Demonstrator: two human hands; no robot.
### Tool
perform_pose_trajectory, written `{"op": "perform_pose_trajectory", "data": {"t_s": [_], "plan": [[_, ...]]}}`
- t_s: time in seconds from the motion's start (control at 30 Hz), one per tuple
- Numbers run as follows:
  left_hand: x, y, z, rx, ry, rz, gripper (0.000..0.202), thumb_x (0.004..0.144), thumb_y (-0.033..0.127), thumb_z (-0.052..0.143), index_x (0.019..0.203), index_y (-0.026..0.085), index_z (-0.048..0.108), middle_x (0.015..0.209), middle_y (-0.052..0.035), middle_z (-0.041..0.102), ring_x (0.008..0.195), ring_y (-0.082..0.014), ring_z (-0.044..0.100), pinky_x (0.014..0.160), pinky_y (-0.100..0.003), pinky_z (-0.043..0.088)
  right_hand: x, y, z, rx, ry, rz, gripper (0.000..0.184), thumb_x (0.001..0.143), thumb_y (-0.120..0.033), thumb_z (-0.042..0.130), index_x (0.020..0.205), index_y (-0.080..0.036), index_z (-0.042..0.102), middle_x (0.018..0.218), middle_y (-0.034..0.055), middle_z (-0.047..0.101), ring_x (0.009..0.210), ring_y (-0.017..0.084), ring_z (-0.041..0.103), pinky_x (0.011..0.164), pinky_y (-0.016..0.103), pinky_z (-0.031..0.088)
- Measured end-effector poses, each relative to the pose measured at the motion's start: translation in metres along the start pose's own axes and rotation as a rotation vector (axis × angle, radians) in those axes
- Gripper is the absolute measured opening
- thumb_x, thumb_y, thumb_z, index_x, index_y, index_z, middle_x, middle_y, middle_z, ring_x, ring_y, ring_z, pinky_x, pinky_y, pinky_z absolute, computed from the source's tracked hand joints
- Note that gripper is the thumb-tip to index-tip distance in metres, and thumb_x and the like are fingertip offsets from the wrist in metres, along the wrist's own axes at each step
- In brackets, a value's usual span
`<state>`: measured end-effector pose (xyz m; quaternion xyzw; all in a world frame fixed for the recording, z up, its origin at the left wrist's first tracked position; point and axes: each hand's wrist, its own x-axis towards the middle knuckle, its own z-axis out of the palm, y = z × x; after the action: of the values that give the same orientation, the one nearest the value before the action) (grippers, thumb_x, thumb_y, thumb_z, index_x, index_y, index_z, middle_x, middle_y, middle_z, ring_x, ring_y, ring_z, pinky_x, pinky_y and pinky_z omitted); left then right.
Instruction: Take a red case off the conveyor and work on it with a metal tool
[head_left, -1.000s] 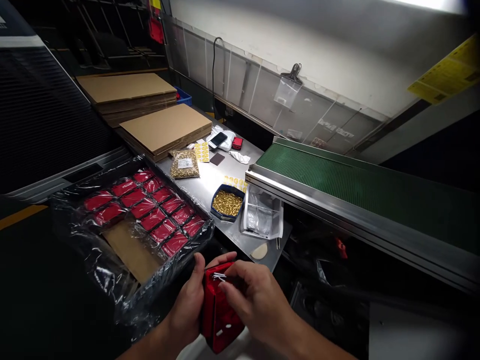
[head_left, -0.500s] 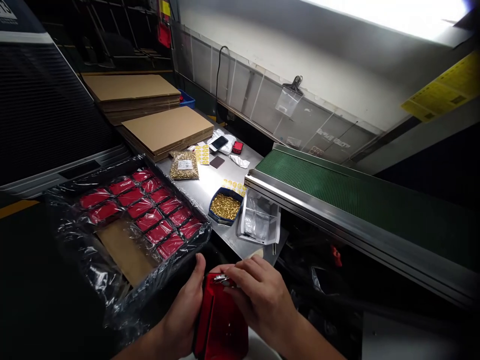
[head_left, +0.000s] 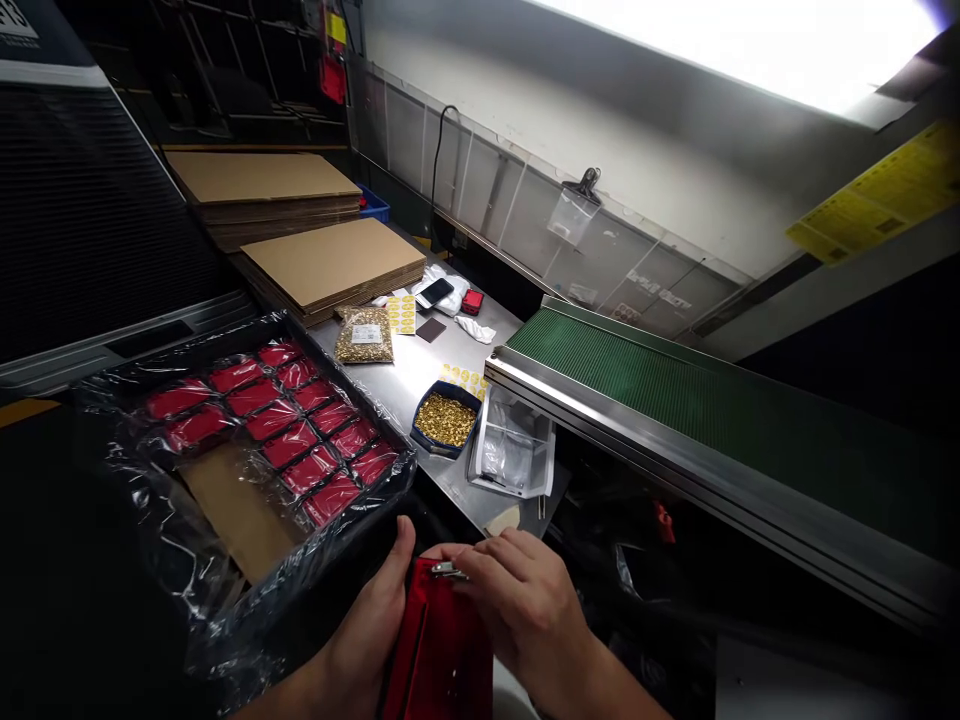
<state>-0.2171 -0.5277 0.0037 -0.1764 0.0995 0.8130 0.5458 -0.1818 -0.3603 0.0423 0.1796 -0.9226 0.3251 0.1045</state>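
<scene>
At the bottom centre I hold a red plastic part [head_left: 439, 650] upright between both hands. My left hand [head_left: 371, 625] wraps round its left side, thumb up along the edge. My right hand [head_left: 521, 600] rests on its top right, fingertips pinched on a small silver metal piece [head_left: 448, 571] at the part's upper edge. Just left of my hands stands a black crate lined with clear plastic [head_left: 225, 560], holding rows of several red parts [head_left: 300, 425] on a cardboard sheet.
A steel table [head_left: 420, 365] carries a blue tray of small brass pieces [head_left: 444, 417], a bag of brass pieces [head_left: 364, 336], a clear plastic bag [head_left: 512, 450], yellow sticker sheets and a phone. Cardboard stacks [head_left: 330, 262] lie behind. A green conveyor belt [head_left: 697, 405] runs along the right.
The view has tilted up, so my hands and the red part sit lower in frame. The part has turned more edge-on, and my right fingers stay on the metal piece.
</scene>
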Motion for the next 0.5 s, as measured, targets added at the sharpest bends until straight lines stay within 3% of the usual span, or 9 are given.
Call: {"op": "perform_pose_trajectory", "data": {"t_s": [0.13, 0.2, 0.27, 0.37, 0.43, 0.5], "plan": [[0.000, 0.003, 0.008, -0.019, 0.086, 0.021, 0.066, 0.095, 0.066, 0.038, 0.128, 0.010, 0.051, 0.099, -0.0128, 0.069, 0.073, -0.0227, 0.066, 0.067, -0.030, 0.051, -0.014, 0.001, -0.005, 0.087, 0.147, 0.121, 0.026, 0.092, -0.016, 0.056, 0.118, -0.020, 0.056, 0.096, 0.0079, 0.065, 0.085, 0.019, 0.061, 0.071, 0.032, 0.052], [0.003, 0.005, 0.010, -0.069, 0.146, 0.033, 0.067, 0.094, 0.066, 0.039, 0.128, 0.009, 0.050, 0.100, -0.0141, 0.069, 0.079, -0.0243, 0.067, 0.071, -0.031, 0.052, -0.016, -0.003, -0.001, 0.098, 0.208, 0.049, 0.024, 0.094, -0.025, 0.055, 0.117, -0.018, 0.053, 0.096, 0.0095, 0.066, 0.087, 0.020, 0.063, 0.072, 0.033, 0.054], [0.009, 0.006, 0.010, -0.129, 0.211, 0.017, 0.069, 0.094, 0.067, 0.036, 0.128, 0.009, 0.050, 0.102, -0.0157, 0.068, 0.086, -0.0270, 0.068, 0.074, -0.033, 0.053, -0.014, -0.009, 0.009, 0.070, 0.216, -0.088, 0.015, 0.099, -0.034, 0.047, 0.104, -0.021, 0.053, 0.082, 0.0045, 0.069, 0.074, 0.017, 0.065, 0.070, 0.031, 0.054], [0.019, 0.005, 0.004, -0.112, 0.289, 0.018, 0.068, 0.093, 0.067, 0.040, 0.129, 0.010, 0.051, 0.112, -0.0175, 0.066, 0.099, -0.0307, 0.065, 0.083, -0.038, 0.053, -0.010, -0.016, 0.025, 0.076, 0.262, -0.188, 0.022, 0.101, -0.039, 0.039, 0.089, -0.024, 0.051, 0.056, -0.0045, 0.060, 0.050, 0.012, 0.055, 0.056, 0.026, 0.047], [0.023, 0.001, -0.003, 0.008, 0.369, 0.110, 0.066, 0.091, 0.067, 0.046, 0.129, 0.013, 0.051, 0.121, -0.0167, 0.062, 0.111, -0.0315, 0.061, 0.093, -0.040, 0.051, -0.011, -0.017, 0.032, 0.200, 0.365, 0.014, 0.019, 0.099, -0.041, 0.043, 0.096, -0.025, 0.053, 0.059, -0.0037, 0.058, 0.051, 0.012, 0.052, 0.051, 0.025, 0.042], [0.022, -0.005, -0.009, 0.291, 0.464, 0.313, 0.060, 0.092, 0.064, 0.047, 0.130, 0.017, 0.051, 0.133, -0.0131, 0.056, 0.124, -0.0287, 0.051, 0.105, -0.038, 0.043, -0.013, -0.013, 0.034, 0.433, 0.465, 0.384, 0.024, 0.098, -0.046, 0.043, 0.096, -0.025, 0.055, 0.064, -0.0022, 0.056, 0.055, 0.013, 0.050, 0.052, 0.025, 0.039]]}}
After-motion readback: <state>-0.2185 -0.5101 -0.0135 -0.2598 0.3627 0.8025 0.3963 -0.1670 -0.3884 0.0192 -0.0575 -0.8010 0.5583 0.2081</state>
